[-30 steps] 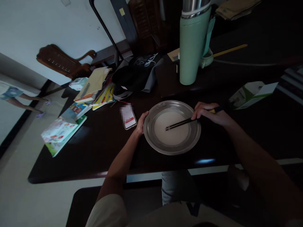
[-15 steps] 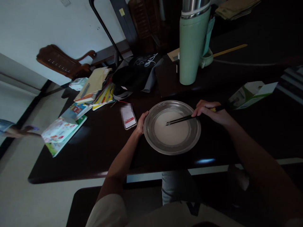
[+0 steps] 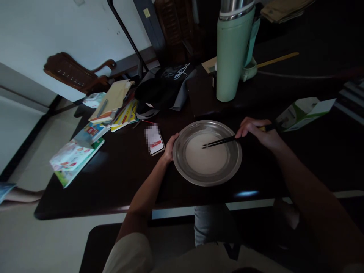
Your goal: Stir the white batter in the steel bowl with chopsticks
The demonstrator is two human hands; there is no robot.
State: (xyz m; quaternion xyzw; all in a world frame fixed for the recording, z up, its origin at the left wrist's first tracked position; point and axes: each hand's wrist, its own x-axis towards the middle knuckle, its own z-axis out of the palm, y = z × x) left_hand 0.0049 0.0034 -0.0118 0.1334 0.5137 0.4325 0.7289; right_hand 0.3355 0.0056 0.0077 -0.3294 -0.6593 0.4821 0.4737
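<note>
A round steel basin (image 3: 234,161) stands on the dark table, with a whitish, milky liquid (image 3: 206,157) in its bottom. My left hand (image 3: 170,148) grips the basin's left rim, its fingers mostly hidden under the edge. In my right hand (image 3: 254,131) is a pair of black chopsticks (image 3: 223,140) with gold-coloured ends. The hand is closed around them at the basin's right rim. Their tips slant down to the left over the middle of the liquid; whether they dip into it I cannot tell.
A phone (image 3: 156,139) lies left of the basin. Books (image 3: 76,155), envelopes (image 3: 115,96) and a black bag (image 3: 162,89) are beyond it. Behind the basin stands a tall green tumbler (image 3: 233,57). An open carton (image 3: 304,113) lies at right. Another person's bare limb (image 3: 25,195) shows at far left.
The chopsticks and my right hand have shifted slightly to the right and up. My left hand keeps its place on the rim. The other person at far left has moved lower in view.
</note>
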